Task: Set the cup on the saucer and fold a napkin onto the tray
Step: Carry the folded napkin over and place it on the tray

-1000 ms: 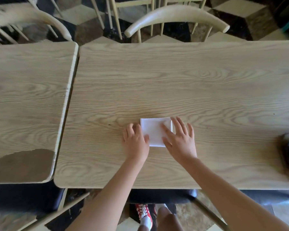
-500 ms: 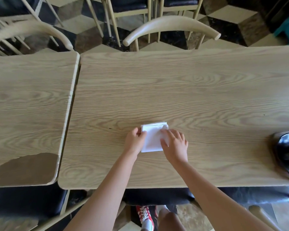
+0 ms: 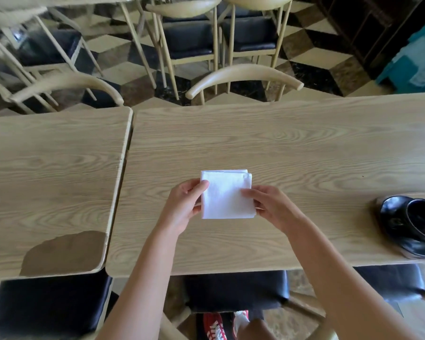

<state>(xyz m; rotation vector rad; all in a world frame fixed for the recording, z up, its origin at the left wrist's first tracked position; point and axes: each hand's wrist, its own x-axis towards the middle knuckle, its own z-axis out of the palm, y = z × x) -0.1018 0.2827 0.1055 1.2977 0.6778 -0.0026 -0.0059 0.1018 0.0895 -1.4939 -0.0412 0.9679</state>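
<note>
A white napkin [image 3: 227, 195], folded into a small square, is lifted a little above the wooden table [image 3: 280, 153]. My left hand [image 3: 182, 207] pinches its left edge and my right hand [image 3: 271, 207] pinches its right edge. A glossy black cup on a black saucer [image 3: 412, 224] stands at the table's right end, partly cut off by the frame edge. No tray is in view.
A second wooden table [image 3: 52, 182] butts against the left side, with a worn brown patch at its near corner. Pale wooden chairs [image 3: 243, 74] with dark seats stand along the far side. A dark seat sits under the near edge.
The napkin lay flat on the table under my pressing hands; both hands then gripped its edges and raised it. The view has tilted up, showing more chairs and floor.
</note>
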